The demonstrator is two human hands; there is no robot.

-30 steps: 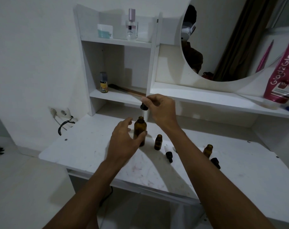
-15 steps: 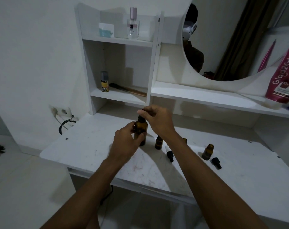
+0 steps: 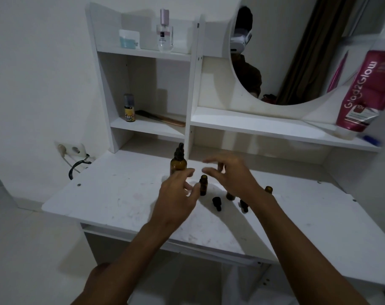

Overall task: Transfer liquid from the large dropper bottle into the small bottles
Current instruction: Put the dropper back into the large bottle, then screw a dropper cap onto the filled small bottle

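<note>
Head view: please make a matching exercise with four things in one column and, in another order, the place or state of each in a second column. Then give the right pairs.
Things:
1. large dropper bottle
2. small bottle
3. perfume bottle
4. pink tube

Place or state:
A. stands on the top shelf
B. stands open on the desk between the two hands
C. leans at the right end of the long shelf
D. stands on the desk with its dropper cap on

Pairs: 1-D, 2-B, 3-A, 4-C
</note>
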